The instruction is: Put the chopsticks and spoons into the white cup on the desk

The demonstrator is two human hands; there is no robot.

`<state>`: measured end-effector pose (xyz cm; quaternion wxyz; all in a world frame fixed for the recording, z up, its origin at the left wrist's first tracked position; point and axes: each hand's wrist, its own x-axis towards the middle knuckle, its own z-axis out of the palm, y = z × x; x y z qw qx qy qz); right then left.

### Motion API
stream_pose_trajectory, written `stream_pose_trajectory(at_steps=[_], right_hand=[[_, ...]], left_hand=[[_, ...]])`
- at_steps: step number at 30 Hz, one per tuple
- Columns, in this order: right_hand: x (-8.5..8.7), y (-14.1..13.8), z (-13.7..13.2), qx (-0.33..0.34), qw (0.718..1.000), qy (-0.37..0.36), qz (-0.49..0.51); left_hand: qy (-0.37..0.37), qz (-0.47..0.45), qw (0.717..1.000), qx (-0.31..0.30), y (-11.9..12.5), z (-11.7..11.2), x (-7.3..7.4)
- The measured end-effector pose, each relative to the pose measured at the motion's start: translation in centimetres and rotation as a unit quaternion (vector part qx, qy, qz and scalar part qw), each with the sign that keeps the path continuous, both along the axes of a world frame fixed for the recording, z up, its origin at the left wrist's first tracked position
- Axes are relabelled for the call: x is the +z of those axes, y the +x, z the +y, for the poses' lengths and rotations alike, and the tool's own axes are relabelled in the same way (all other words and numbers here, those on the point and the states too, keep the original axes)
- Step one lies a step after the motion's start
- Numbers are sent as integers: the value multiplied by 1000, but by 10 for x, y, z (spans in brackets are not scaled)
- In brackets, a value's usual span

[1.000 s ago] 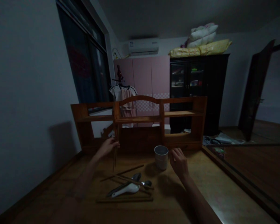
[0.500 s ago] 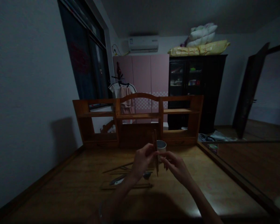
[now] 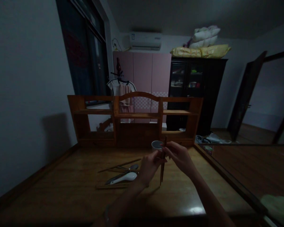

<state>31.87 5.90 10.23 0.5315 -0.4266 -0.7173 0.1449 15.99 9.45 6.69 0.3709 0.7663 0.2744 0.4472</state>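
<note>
My left hand [image 3: 151, 166] is closed around the middle of a pair of brown chopsticks [image 3: 162, 175], held nearly upright above the table. Higher up, the fingers of my right hand [image 3: 179, 155] pinch the same pair close to its upper end. Just behind my hands stands a pale cup [image 3: 156, 144], its lower part hidden by them. To the left of my left hand lie a white soup spoon [image 3: 126, 178] and a metal spoon [image 3: 133, 166]. More chopsticks [image 3: 119, 165] lie around these spoons, partly covered by my left forearm.
The wooden table [image 3: 68, 176] has a raised edge on the right and a low wooden shelf unit [image 3: 137, 115] along its back. A wall [image 3: 28, 94] borders the left side. Greenish cloth [image 3: 278, 206] shows at the lower right.
My right hand has risen to the chopsticks' upper part, while my left hand and the chopsticks have come lower. The view has shifted slightly, exposing more of the white spoon.
</note>
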Motion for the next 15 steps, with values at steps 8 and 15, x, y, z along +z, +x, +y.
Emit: stream_pose_trajectory(at_steps=[8,15], right_hand=[[8,3,-7,62,996,-41,-53],[5,-2,-5,79,994,-45,-57]], left_hand=[[-4,-29,999,-20,-7,-3,-5],[2,-1,1000,-3,-10,0,-22]])
